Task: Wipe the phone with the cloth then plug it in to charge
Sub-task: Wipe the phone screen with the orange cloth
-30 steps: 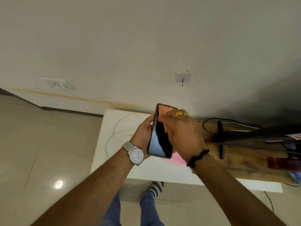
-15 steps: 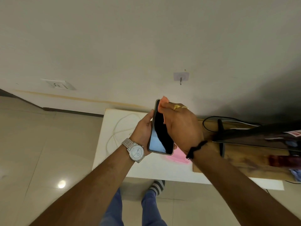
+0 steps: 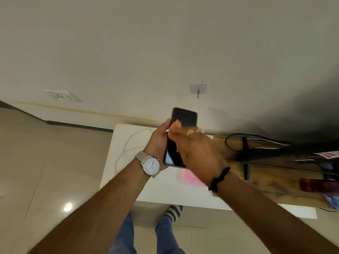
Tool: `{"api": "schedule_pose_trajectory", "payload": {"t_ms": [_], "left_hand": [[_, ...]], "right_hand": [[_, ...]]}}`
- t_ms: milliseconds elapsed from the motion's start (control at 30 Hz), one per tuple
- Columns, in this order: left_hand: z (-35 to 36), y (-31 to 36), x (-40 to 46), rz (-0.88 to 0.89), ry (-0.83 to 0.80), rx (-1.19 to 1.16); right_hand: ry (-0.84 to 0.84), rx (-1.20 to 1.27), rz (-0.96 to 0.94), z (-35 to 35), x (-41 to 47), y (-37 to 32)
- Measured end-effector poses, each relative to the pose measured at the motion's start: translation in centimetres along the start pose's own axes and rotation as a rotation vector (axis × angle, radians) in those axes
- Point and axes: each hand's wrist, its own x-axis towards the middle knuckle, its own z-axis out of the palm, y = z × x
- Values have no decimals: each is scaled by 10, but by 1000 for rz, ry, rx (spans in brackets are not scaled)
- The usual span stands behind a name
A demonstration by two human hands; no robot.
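Note:
A black-screened phone (image 3: 185, 117) stands upright in front of me, above the white table (image 3: 165, 189). My left hand (image 3: 159, 142), with a silver watch on the wrist, grips its left edge. Against the screen's middle, my right hand (image 3: 199, 154) presses a small peach-pink cloth (image 3: 175, 127) and covers the lower half of the phone. Only a corner of the cloth shows past my fingers. A white charging cable (image 3: 128, 149) lies looped on the table's left part. On the wall to the left is a white socket (image 3: 61, 96).
A pink flat object (image 3: 190, 177) lies on the table under my right wrist. To the right, a dark monitor (image 3: 293, 156) on a black stand sits on a wooden board (image 3: 271, 189) with a black cord. A hook (image 3: 198, 89) is on the wall. Tiled floor lies to the left.
My right hand with the cloth slid up to the phone's top edge, then back down the screen, so the top of the phone now shows. The left hand keeps its grip.

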Motion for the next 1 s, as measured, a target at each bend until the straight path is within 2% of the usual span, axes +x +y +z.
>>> {"api": "schedule_pose_trajectory", "payload": {"t_ms": [133, 233, 333, 400, 500, 567, 633, 733, 800, 867, 1000], "left_hand": [[-5, -2, 3, -30, -28, 45], [-2, -12, 5, -53, -94, -39], [6, -12, 7, -17, -75, -34], [6, -7, 9, 9, -52, -74], [2, -4, 9, 18, -9, -14], [0, -9, 10, 27, 0, -38], [1, -15, 11, 49, -9, -75], [3, -16, 15, 54, -31, -9], [3, -11, 16, 71, -17, -7], [-1, -2, 13, 87, 20, -33], [-16, 9, 2, 72, 26, 51]], "right_hand": [[-111, -3, -237, -5, -26, 6], [4, -18, -93, -18, 12, 34], [89, -28, -2, -19, 33, 41], [26, -63, -52, -12, 19, 30], [-102, -19, -227, -8, -19, 19], [-129, -14, -305, -8, -21, 27], [-81, -46, -230, -12, -2, 39], [67, -68, -84, -17, 35, 59], [92, -61, -45, -11, 40, 54], [20, -97, -105, 4, 22, 31], [-115, 1, -304, 16, -23, 1]]}}
